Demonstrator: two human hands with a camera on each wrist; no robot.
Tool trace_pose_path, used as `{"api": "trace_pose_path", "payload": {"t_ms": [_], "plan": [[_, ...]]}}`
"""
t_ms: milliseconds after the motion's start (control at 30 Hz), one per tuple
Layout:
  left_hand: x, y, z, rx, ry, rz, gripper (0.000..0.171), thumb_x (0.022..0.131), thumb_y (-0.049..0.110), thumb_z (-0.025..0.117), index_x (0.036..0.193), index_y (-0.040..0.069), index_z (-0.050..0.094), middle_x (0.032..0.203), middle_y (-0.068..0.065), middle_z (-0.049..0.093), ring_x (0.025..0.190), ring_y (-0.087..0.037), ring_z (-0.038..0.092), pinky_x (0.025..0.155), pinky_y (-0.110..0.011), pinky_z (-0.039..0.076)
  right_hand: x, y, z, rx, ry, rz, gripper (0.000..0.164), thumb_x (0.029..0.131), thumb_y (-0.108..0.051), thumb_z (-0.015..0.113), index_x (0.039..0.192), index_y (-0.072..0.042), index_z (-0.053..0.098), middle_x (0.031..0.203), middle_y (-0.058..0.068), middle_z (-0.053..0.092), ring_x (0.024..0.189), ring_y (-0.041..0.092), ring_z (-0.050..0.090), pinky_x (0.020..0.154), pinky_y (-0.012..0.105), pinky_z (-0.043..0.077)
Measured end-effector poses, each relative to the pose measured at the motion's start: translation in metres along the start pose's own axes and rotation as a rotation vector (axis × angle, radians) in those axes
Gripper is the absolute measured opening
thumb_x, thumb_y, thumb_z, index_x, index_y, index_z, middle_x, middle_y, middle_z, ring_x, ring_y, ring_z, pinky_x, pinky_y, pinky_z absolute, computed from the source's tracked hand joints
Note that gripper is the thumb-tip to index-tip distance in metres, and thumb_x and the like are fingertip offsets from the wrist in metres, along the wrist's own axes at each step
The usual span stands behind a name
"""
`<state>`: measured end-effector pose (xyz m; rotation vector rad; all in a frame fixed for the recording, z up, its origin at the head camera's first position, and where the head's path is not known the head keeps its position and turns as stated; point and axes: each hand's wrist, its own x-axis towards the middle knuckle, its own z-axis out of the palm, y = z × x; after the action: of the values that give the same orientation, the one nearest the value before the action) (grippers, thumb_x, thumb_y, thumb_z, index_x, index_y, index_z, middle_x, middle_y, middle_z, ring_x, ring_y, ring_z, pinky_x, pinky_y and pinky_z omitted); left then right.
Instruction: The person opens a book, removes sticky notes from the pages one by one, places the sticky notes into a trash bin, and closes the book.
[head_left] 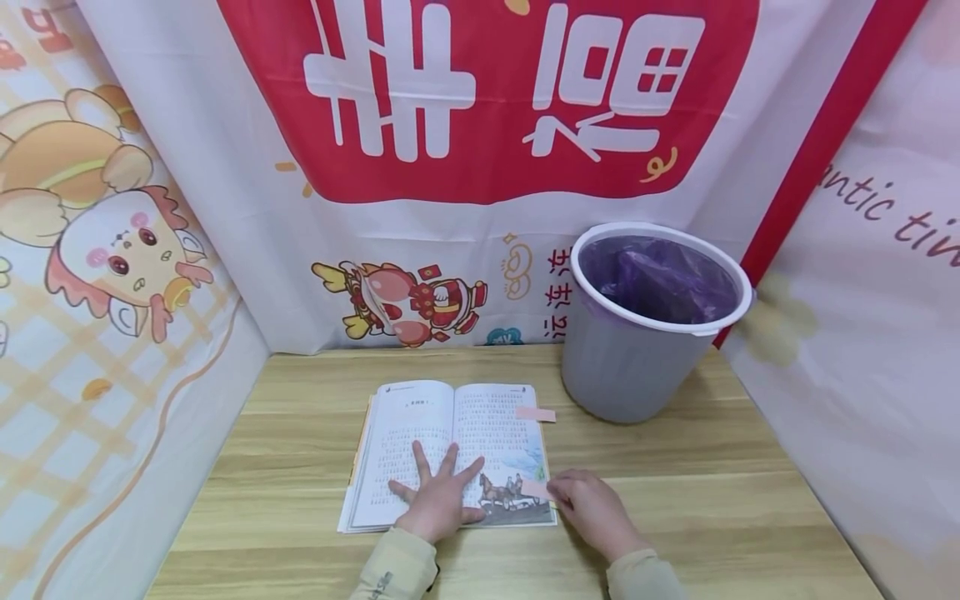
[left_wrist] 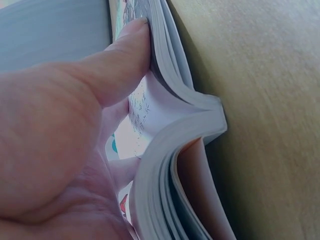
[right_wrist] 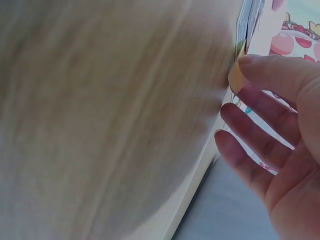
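Note:
An open book (head_left: 491,433) lies on the table, with printed text and a horse-cart picture at the lower right. My left hand (head_left: 437,498) rests on it with fingers spread, pressing the pages near the centre fold. In the left wrist view the thumb lies along the picture page beside the book's spine (left_wrist: 214,112). At the right page edge, my right hand (head_left: 596,510) pinches the end of a pale pink sticky tab (head_left: 535,489) between thumb and index finger. The pinched tab end (right_wrist: 235,80) looks yellowish in the right wrist view. Another pink sticky tab (head_left: 536,414) sticks out higher on the same page.
A grey trash bin (head_left: 630,367) with a white rim and purple liner stands at the back right of the wooden table (head_left: 300,467). Printed curtains (head_left: 487,225) hang behind the table and at both sides.

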<state>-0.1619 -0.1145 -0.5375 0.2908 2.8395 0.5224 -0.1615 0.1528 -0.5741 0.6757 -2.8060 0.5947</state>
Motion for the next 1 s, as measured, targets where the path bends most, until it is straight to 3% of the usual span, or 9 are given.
{"api": "trace_pose_path", "payload": {"t_ms": [400, 700, 1000], "plan": [[0.002, -0.003, 0.004, 0.009, 0.006, 0.0, 0.08, 0.074, 0.051, 0.079, 0.146, 0.035, 0.049, 0.162, -0.013, 0.023, 0.138, -0.061, -0.017, 0.076, -0.093, -0.001, 0.004, -0.003, -0.003, -0.017, 0.054, -0.016, 0.014, 0.079, -0.003, 0.08, 0.092, -0.01, 0.079, 0.092, 0.003, 0.075, 0.085, 0.02, 0.07, 0.077, 0.038, 0.058], [0.002, -0.003, 0.002, 0.011, 0.006, 0.001, 0.079, 0.076, 0.051, 0.078, 0.147, 0.035, 0.048, 0.162, -0.013, 0.022, 0.138, -0.061, -0.017, 0.077, -0.093, -0.001, 0.008, -0.005, -0.007, -0.034, 0.087, 0.067, 0.011, 0.082, -0.008, 0.079, 0.093, -0.012, 0.078, 0.087, 0.001, 0.074, 0.079, 0.019, 0.07, 0.07, 0.037, 0.058], [0.001, -0.004, 0.003, 0.008, 0.007, 0.004, 0.079, 0.075, 0.051, 0.079, 0.146, 0.035, 0.049, 0.162, -0.013, 0.023, 0.138, -0.061, -0.017, 0.077, -0.093, -0.001, 0.013, -0.008, -0.021, 0.079, 0.199, 0.154, 0.012, 0.085, -0.008, 0.077, 0.097, -0.008, 0.078, 0.091, 0.005, 0.076, 0.08, 0.02, 0.072, 0.072, 0.038, 0.059]]}}
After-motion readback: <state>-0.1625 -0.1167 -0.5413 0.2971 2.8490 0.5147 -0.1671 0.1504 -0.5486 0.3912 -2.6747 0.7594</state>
